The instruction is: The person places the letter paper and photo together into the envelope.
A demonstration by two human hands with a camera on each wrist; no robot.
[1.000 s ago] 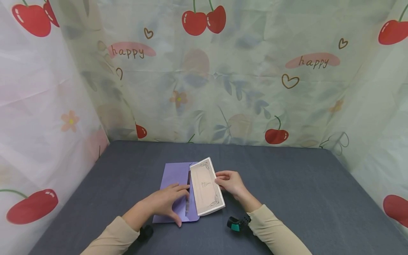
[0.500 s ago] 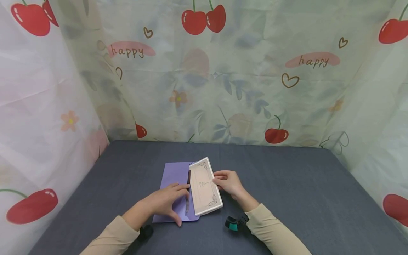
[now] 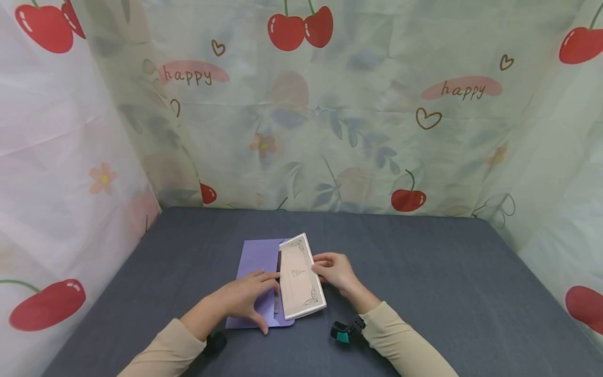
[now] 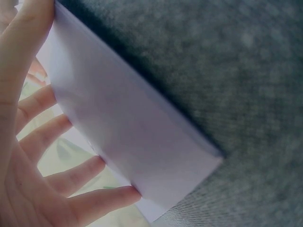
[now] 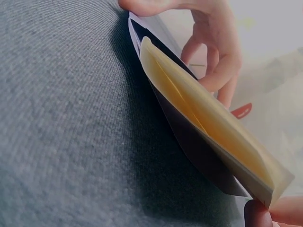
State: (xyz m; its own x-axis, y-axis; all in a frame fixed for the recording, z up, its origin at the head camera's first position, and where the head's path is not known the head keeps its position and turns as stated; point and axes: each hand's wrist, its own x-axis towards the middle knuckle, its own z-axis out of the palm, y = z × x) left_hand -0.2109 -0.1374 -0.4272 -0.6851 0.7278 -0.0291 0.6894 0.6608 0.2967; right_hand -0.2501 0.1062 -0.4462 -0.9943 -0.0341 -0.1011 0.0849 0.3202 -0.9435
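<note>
A purple envelope (image 3: 259, 256) lies flat on the table with its opening facing right. My left hand (image 3: 249, 296) rests on it, fingers spread; in the left wrist view the fingertips touch along one edge of the envelope (image 4: 123, 109). A pale pink folded card (image 3: 301, 277) with white borders and dark scrollwork leans at a slant over the opening. Its right edge is pinched between thumb and fingers of my right hand (image 3: 336, 269). In the right wrist view the card (image 5: 218, 127) gapes along its fold side, its far end at the envelope's mouth. How deep it sits is hidden.
The table has a dark grey cloth (image 3: 424, 283). Curtains (image 3: 358, 104) printed with cherries and hearts stand behind and at both sides. A black and teal wrist device (image 3: 346, 331) hangs by my right wrist.
My right hand and the card have shifted slightly left, toward the envelope. The left hand and the envelope keep their place.
</note>
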